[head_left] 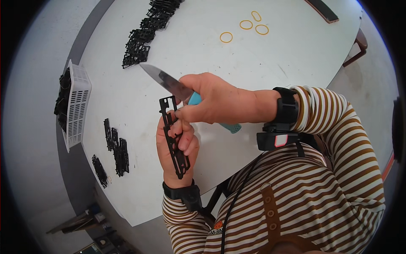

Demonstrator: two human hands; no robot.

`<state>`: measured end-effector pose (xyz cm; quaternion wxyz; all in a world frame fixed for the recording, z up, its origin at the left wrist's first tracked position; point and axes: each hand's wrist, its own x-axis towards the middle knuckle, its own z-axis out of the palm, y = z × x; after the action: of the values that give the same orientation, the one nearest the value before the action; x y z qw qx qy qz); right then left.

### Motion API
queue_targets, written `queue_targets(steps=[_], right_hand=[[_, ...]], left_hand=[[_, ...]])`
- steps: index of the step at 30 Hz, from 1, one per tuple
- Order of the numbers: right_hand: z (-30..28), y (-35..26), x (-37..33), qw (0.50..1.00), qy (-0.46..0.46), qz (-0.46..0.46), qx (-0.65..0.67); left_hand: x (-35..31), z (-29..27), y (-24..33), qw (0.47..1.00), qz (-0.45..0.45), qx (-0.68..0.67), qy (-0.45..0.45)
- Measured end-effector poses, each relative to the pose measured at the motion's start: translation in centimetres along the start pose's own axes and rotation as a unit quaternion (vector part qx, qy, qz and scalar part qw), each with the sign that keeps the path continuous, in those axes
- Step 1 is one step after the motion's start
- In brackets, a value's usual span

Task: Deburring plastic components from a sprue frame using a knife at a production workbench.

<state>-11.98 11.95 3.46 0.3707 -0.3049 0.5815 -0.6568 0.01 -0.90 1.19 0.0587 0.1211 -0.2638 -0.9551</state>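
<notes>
Head view: we find the left hand (pixel 186 142) and the right hand (pixel 211 99) working close together above a white table (pixel 253 63). We record the left fingers curled around a slim black openwork part (pixel 170 136), which runs lengthwise over the palm, its upper end projecting past the fingers and its lower end reaching toward the wrist. We record the right fingers wrapped about a knife (pixel 167 81) with a teal handle; its bare blade points to the upper left, away from the body. The right thumb lies at the upper portion of the part, beside the left fingertips; whether it presses there we cannot tell. Both wrists carry black straps (pixel 287 106).

On the table, to the left of the left hand, we note a small group of loose black pieces (pixel 121 156). Farther off, at the upper left, runs a long row of dark openwork pieces (pixel 144 38), set closely together. A white slotted basket (pixel 79 106) sits at the left edge, with dark contents (pixel 63 99). Four yellow rings (pixel 246 29) lie toward the far side, and we observe a dark strip (pixel 323 10) near the upper right edge
</notes>
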Motion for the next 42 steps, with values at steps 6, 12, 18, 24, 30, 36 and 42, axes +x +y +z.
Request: queue_targets(steps=[6,12,18,24,30,36,42], right_hand=[[-0.6,1.4,0.8,0.999,0.02,0.037,0.006],[-1.7,1.1,1.2,0.999,0.025,0.007,0.034],[-0.8,0.8,0.7,0.979,-0.082,0.042,0.184],[-0.1,1.1,0.6,0.977,-0.092,0.054,0.185],[-0.2,0.8,0.3,0.978,-0.097,0.063,0.172],[0.1,0.9,0.0,0.994,-0.091,-0.035,-0.05],[0.5,1.4,0.0,0.982,-0.087,-0.121,-0.118]], left_hand=[[0.0,1.0,-0.4,0.993,0.005,0.116,0.035],[-0.4,1.0,-0.3,0.885,0.231,0.377,0.144],[-0.4,1.9,-0.1,0.8,0.321,0.479,0.169],[-0.8,1.9,0.1,0.808,0.306,0.478,0.157],[-1.0,2.2,0.7,0.869,0.216,0.418,0.154],[-0.7,1.3,0.3,0.796,0.231,0.549,0.108],[-0.7,1.2,0.5,0.774,0.21,0.587,0.106]])
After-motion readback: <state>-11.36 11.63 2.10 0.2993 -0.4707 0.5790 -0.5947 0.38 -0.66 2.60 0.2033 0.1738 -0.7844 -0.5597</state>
